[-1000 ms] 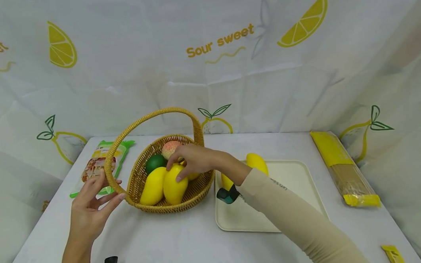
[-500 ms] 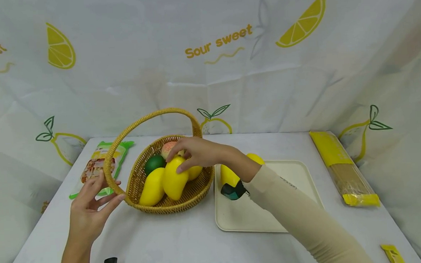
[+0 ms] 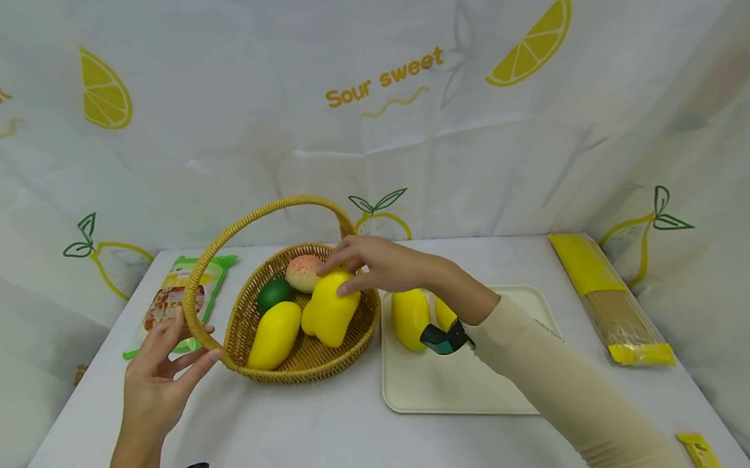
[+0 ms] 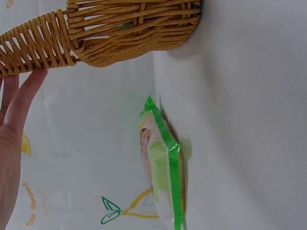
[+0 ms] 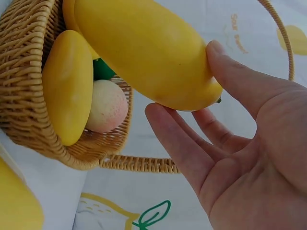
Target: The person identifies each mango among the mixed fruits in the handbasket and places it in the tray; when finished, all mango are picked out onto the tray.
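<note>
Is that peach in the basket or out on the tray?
In the basket: the peach lies inside its rim, beside the green fruit.

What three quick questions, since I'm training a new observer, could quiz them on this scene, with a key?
1. Multiple choice: which item does the right hand hold?
A) the peach
B) a yellow mango
C) the green fruit

2. True or false: the left hand touches the handle of the wicker basket.

3. Fill in: in the head view, the cream tray carries ____ visible yellow fruits.

Key: 1. B; 2. true; 3. two (one is partly hidden by the right arm).
</note>
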The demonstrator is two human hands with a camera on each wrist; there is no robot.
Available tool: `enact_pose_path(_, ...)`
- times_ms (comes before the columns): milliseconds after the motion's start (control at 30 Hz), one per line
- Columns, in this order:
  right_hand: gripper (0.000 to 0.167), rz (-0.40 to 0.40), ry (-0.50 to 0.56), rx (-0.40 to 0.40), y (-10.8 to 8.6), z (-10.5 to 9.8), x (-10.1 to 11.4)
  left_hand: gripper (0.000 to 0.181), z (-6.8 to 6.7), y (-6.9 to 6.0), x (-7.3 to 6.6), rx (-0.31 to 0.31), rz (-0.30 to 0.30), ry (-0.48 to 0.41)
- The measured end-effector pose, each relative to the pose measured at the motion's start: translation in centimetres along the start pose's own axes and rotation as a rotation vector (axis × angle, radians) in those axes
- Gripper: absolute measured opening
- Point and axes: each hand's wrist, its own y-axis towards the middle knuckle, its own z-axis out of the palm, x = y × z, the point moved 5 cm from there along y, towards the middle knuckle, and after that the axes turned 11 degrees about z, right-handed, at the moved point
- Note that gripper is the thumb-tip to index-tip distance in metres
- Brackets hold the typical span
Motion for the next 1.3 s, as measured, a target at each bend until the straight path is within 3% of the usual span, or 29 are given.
enact_pose_path(333, 0.038, 0.002, 0.012, -0.023, -3.1, -1.3, -1.5, 0.081, 0.3, 0.1, 0.4, 0.003, -0.01, 0.009)
enact_pose_path(600, 0.033, 0.08, 0.101, -0.021, -5.1, -1.8, -3.2, 0.08, 0.4, 0.1, 0.5, -0.004, 0.001, -0.013)
enact_pose_path(867, 0.034, 0.125, 0.157, -0.067, -6.4, -2.7, -4.5, 0.078, 0.2, -0.1, -0.1, -0.025, -0.06, 0.083)
enact_pose_path(1100, 0.038, 0.152, 0.137, -0.121, -6.9, -3.1, -5.1, 0.081, -0.1, -0.1, -0.1, -0.025, 0.011, -0.01)
enact_pose_path(1300, 0.041, 0.186, 0.139, -0.132, -8.0, -3.4, -6.2, 0.079, -0.1, -0.1, 0.0, -0.017, 0.002, -0.005)
